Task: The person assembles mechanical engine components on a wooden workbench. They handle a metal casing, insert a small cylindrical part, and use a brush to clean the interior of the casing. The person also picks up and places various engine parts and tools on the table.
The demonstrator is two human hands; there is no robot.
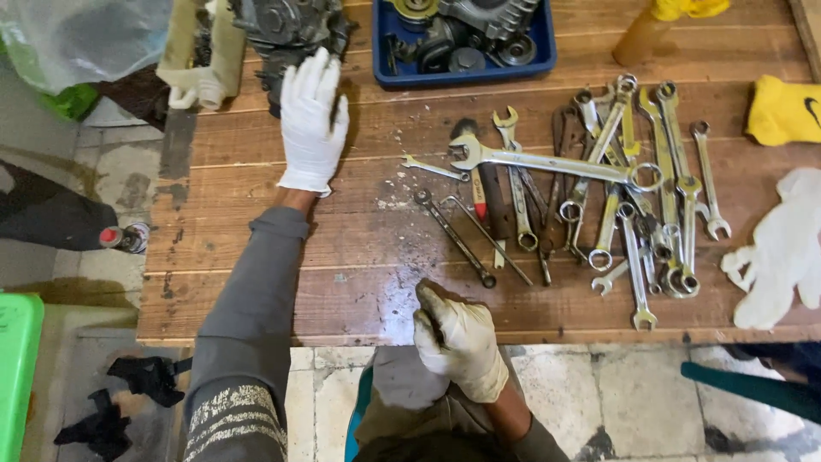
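The engine part point(291, 34) runs off the top edge, its lower end hidden behind the left hand point(313, 124). The blue tray point(466, 75) is cut off above too. The right hand's point(457, 338) grip can't be made out.

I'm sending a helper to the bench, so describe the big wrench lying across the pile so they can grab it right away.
On the wooden workbench, look right of centre at the pile of spanners, below the blue tray. The long combination wrench lies on top, nearly horizontal, open jaw at its left, ring at its right. It alone crosses the others, which run mostly up and down.
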